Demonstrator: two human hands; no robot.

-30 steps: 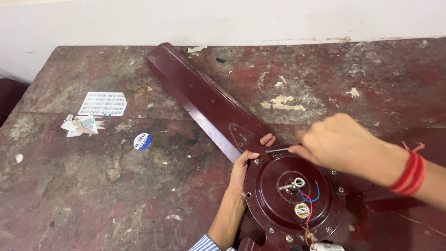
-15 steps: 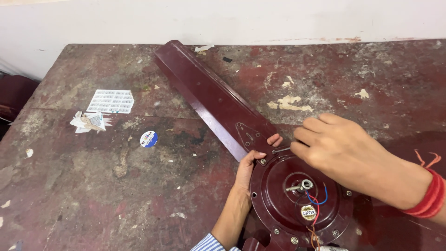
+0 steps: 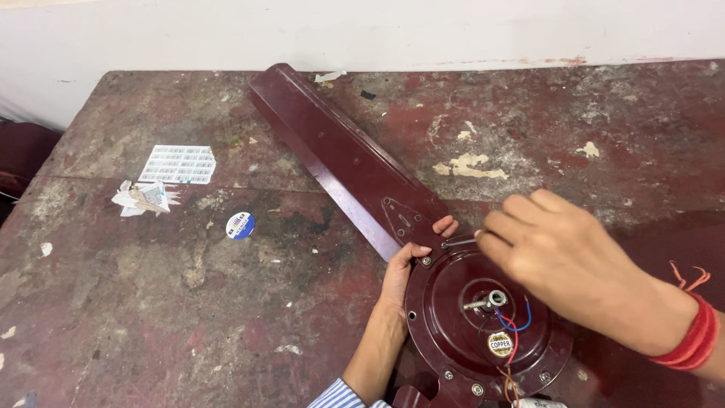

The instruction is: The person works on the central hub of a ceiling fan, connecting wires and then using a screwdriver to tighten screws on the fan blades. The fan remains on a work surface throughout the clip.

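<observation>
A maroon ceiling fan motor (image 3: 483, 325) lies on the worn workbench (image 3: 189, 317) with a long maroon blade (image 3: 340, 159) reaching up and left from it. My left hand (image 3: 411, 264) grips the motor's rim where the blade bracket (image 3: 408, 223) joins, thumb on the bracket. My right hand (image 3: 559, 257) hovers over the motor's top edge, its fingertips pinched on a thin metal tool (image 3: 458, 243) set at a screw near the bracket. Red thread bands circle my right wrist. Blue and red wires (image 3: 513, 325) come out beside the central shaft.
A white printed sheet (image 3: 180, 164), crumpled paper scraps (image 3: 142, 196) and a small round blue-and-white sticker (image 3: 241, 225) lie at the left of the bench. A white wall (image 3: 377, 30) runs along the far edge. A second blade bracket (image 3: 445, 389) shows at the bottom.
The view has shifted, so the fan sits a little higher and to the right. My right hand has slid slightly right along the rim, still at the screw. My left hand keeps its grip.
</observation>
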